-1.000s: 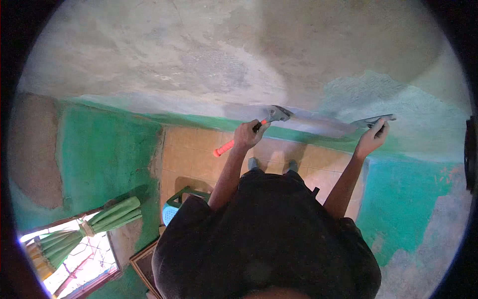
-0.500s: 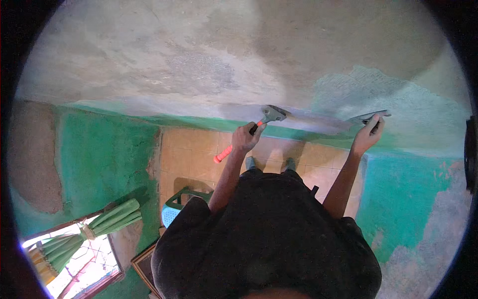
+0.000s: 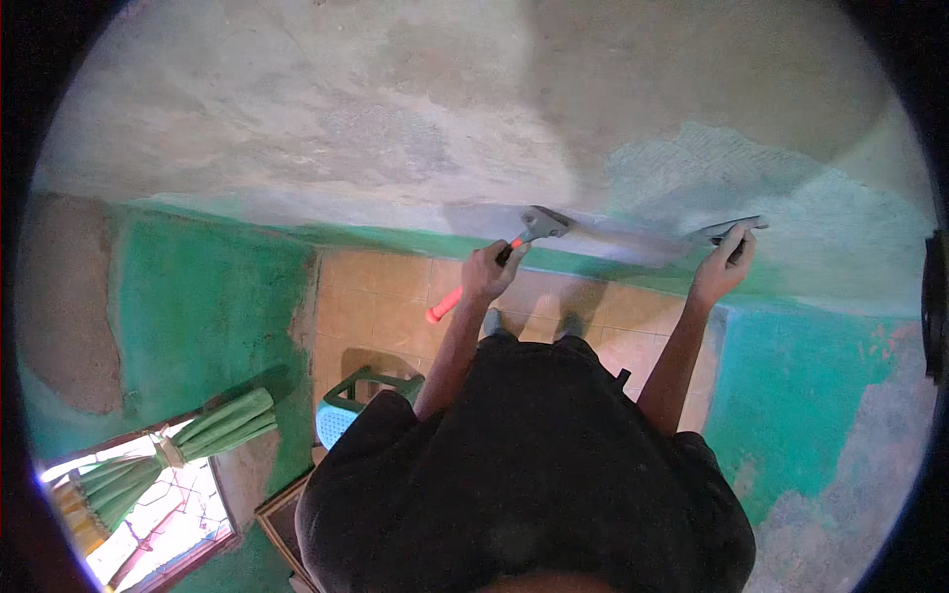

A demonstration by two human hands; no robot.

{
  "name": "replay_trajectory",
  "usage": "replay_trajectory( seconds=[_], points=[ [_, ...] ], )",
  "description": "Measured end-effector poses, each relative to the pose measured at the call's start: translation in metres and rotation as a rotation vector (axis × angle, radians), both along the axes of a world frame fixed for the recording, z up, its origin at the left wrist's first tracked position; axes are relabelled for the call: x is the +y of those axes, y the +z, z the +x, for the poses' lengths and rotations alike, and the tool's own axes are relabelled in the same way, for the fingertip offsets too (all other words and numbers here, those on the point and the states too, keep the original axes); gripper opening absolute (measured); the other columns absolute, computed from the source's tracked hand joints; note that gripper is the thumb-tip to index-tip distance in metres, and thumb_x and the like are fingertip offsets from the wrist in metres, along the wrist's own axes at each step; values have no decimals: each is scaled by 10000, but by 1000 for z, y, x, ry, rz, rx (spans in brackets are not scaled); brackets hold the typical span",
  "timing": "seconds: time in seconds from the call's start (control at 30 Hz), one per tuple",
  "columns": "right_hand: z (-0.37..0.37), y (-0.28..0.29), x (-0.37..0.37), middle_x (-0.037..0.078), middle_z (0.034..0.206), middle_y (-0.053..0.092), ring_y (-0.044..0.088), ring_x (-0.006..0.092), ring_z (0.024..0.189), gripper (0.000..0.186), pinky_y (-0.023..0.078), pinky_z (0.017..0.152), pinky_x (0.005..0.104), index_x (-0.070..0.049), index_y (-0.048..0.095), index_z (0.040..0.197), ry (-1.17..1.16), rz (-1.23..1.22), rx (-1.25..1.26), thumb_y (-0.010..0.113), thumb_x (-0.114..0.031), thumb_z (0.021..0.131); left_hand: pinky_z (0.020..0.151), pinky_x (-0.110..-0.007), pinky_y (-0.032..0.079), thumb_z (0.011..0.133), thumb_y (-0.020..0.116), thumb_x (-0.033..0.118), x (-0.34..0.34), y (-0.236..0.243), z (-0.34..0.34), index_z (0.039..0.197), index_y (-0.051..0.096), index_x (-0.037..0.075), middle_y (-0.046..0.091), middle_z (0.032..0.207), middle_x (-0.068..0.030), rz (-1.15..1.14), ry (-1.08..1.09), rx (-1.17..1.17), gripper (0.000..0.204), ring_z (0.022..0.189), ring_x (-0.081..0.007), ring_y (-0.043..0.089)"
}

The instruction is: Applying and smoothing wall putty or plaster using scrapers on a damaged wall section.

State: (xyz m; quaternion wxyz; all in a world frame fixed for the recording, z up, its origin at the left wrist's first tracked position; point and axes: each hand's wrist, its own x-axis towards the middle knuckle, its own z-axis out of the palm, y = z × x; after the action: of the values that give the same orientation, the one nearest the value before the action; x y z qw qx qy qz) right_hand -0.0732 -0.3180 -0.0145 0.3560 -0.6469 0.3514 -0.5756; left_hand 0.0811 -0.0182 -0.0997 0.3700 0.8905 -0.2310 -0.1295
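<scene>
My left hand [image 3: 486,272] is closed around the black and orange handle of a scraper [image 3: 543,223]. Its broad grey head tilts up beside the wall [image 3: 386,128], and the red-orange handle end pokes out below my fist. Farther right, my right hand [image 3: 724,267] grips a flat metal trowel [image 3: 727,229], seen nearly edge-on. The trowel's thin blade lies at the wall's surface, along the lower part of a pale, wet-looking patch [image 3: 712,163]. My fingers hide most of its handle. Whether the scraper touches the wall, I cannot tell.
Tiled floor [image 3: 381,296] lies below, around my feet. A green and blue plastic stool [image 3: 341,420] stands at my left, near a framed panel [image 3: 282,504]. Green side walls [image 3: 208,316] rise left and right. Lower left is a window [image 3: 173,514] with a tied green curtain [image 3: 227,425].
My right hand and the trowel have shifted slightly left. The left hand keeps the scraper in almost the same place. The view has moved a little.
</scene>
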Motion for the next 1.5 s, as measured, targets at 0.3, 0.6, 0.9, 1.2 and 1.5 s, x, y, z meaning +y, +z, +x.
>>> replay_trajectory(
  seconds=[0.3,0.6,0.9,1.2,1.5],
  points=[
    [-1,-3,1,-1,791,537,476,86,713,233,392,626,236,9,576,976,56,60,-46,516,-215,1001,536,-461,418,880,589,543,-4,-11,0,694,558,8,546,586,-181,-3,32,29,567,583,-394,571],
    [-5,-7,-6,-6,784,535,479,75,707,224,403,618,234,7,579,979,85,32,-6,517,-206,1001,489,-446,368,893,605,491,5,-11,-2,668,523,-3,495,537,-169,-71,80,17,549,488,-357,479],
    [-3,-5,-6,-13,767,525,462,68,690,209,398,608,232,-2,581,945,68,27,-37,526,-197,996,548,-454,443,886,608,499,-11,-7,-7,728,581,22,566,593,-170,64,1,19,503,599,-376,601],
    [-3,-3,-5,-19,744,489,430,63,669,197,360,576,231,2,564,922,99,-8,-48,515,-174,997,515,-437,410,884,614,498,26,-21,16,684,569,-1,523,565,-179,69,69,-26,540,534,-327,535],
    [-1,-5,-3,-10,768,515,445,73,697,197,372,604,233,10,562,936,151,81,-112,506,-167,1000,522,-461,435,869,617,532,-20,-7,-11,704,581,42,566,579,-157,27,1,-27,517,574,-375,593]
  ],
)
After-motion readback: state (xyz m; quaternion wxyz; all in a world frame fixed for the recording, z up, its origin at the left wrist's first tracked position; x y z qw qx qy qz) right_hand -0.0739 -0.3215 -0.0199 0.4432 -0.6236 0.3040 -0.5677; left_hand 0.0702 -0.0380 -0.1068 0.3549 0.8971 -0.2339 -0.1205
